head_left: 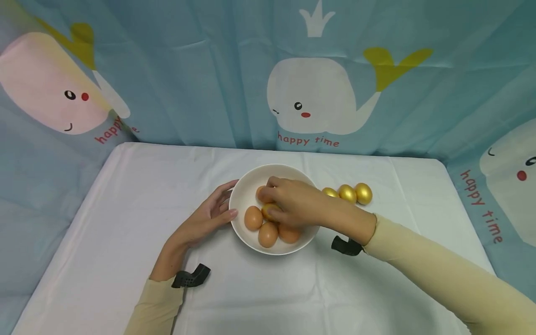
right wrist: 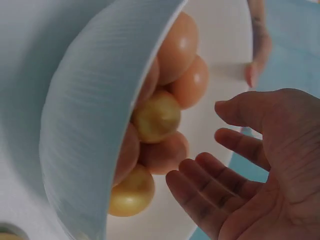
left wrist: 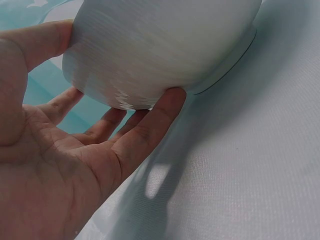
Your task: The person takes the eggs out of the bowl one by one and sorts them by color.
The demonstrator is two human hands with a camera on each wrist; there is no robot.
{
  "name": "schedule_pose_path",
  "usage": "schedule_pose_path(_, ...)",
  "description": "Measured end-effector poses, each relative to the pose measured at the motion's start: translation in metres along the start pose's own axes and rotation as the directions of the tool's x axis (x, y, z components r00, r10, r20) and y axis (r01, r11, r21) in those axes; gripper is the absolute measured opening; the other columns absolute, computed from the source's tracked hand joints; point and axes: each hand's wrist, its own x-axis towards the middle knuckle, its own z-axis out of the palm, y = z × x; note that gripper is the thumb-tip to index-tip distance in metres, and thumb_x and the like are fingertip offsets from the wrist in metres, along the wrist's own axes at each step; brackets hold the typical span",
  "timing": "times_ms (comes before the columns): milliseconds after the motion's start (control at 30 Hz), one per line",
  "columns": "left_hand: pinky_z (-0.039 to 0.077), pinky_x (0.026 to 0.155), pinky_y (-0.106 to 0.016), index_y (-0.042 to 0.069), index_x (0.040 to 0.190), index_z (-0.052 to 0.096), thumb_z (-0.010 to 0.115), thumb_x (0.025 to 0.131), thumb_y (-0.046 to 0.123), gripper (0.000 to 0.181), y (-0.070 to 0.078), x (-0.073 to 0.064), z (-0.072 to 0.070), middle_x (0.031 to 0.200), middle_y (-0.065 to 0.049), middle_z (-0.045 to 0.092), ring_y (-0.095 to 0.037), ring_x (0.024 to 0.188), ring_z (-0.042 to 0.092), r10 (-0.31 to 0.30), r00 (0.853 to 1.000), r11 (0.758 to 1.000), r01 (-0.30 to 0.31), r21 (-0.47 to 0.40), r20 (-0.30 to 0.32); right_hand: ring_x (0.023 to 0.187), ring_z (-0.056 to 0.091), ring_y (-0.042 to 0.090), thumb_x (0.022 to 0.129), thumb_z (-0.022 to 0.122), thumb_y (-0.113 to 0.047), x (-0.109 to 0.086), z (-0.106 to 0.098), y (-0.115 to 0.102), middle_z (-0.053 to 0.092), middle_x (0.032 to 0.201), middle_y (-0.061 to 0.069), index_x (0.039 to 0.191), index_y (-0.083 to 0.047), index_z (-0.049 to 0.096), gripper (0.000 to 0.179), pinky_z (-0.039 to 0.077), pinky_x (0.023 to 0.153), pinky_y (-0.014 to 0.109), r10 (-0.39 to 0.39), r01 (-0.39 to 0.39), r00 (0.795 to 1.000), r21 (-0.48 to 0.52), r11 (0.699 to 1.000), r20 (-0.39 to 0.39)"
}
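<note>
A white bowl [head_left: 242, 200] stands on the table with several brown eggs [head_left: 268, 234] inside. A gold egg [right wrist: 157, 116] lies among them, and a second gold egg [right wrist: 132, 192] shows near the rim in the right wrist view; the right hand hides that one from the head view. My left hand [head_left: 206, 216] holds the bowl's left side, thumb at the rim and fingertips against the outer wall [left wrist: 160, 45]. Over the eggs is my right hand [head_left: 295, 202], its fingers [right wrist: 200, 197] loosely bent, spread and holding nothing in the right wrist view.
Three gold eggs [head_left: 347, 192] sit in a row on the white tablecloth [head_left: 167, 172], just right of the bowl and partly behind the right forearm. A blue curtain [head_left: 234, 70] with whale prints hangs along the table's back edge. Each wrist bears a small black camera [head_left: 190, 276].
</note>
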Motion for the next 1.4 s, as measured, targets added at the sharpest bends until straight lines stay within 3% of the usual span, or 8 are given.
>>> schedule_pose_path(367, 0.058, 0.102, -0.028, 0.024, 0.167, 0.024, 0.062, 0.105, 0.009, 0.074, 0.0, 0.001, 0.001, 0.165, -0.017, 0.036, -0.015, 0.146, 0.051, -0.008, 1.0, 1.0, 0.008, -0.003, 0.001, 0.089, 0.058, 0.018, 0.1, 0.069, -0.023, 0.01, 0.007, -0.005, 0.061, 0.101, 0.004, 0.113, -0.014, 0.066, 0.016, 0.052, 0.086, 0.033, 0.067, -0.052, 0.991, -0.127, 0.991, 0.116)
schedule_pose_path(800, 0.058, 0.101, -0.028, 0.023, 0.167, 0.024, 0.061, 0.106, 0.009, 0.074, -0.001, 0.0, -0.001, 0.166, -0.019, 0.034, -0.017, 0.145, 0.051, -0.004, 1.0, 1.0, 0.004, 0.0, 0.003, 0.097, 0.066, 0.02, 0.097, 0.07, -0.015, 0.016, 0.009, -0.009, 0.066, 0.118, 0.003, 0.127, -0.016, 0.072, 0.029, 0.056, 0.099, 0.036, 0.094, -0.082, 0.964, -0.06, 0.995, 0.247)
schedule_pose_path(967, 0.057, 0.102, -0.027, 0.022, 0.167, 0.023, 0.061, 0.106, 0.009, 0.073, -0.001, 0.0, 0.0, 0.167, -0.019, 0.034, -0.019, 0.146, 0.05, -0.002, 1.0, 1.0, 0.002, 0.008, 0.001, 0.097, 0.068, 0.02, 0.095, 0.072, -0.011, 0.015, 0.013, -0.009, 0.066, 0.121, 0.002, 0.128, -0.018, 0.073, 0.034, 0.056, 0.1, 0.036, 0.103, -0.093, 0.965, -0.053, 0.994, 0.24)
schedule_pose_path(1200, 0.057, 0.102, -0.026, 0.02, 0.168, 0.022, 0.061, 0.106, 0.008, 0.074, 0.001, 0.0, 0.0, 0.166, -0.021, 0.033, -0.017, 0.144, 0.051, 0.006, 1.0, 1.0, -0.006, 0.005, 0.009, 0.086, 0.065, 0.021, 0.092, 0.071, -0.004, 0.018, 0.014, -0.015, 0.065, 0.119, 0.002, 0.126, -0.019, 0.073, 0.037, 0.056, 0.09, 0.036, 0.136, -0.13, 0.969, -0.045, 0.991, 0.205)
schedule_pose_path(1400, 0.057, 0.102, -0.027, 0.02, 0.167, 0.022, 0.061, 0.106, 0.008, 0.074, 0.002, 0.001, 0.001, 0.166, -0.021, 0.034, -0.016, 0.143, 0.052, 0.007, 1.0, 1.0, -0.007, -0.007, 0.014, 0.085, 0.063, 0.02, 0.09, 0.07, -0.001, 0.019, 0.017, -0.019, 0.06, 0.12, 0.002, 0.13, -0.018, 0.069, 0.044, 0.055, 0.087, 0.034, 0.174, -0.154, 0.957, -0.098, 0.983, 0.233)
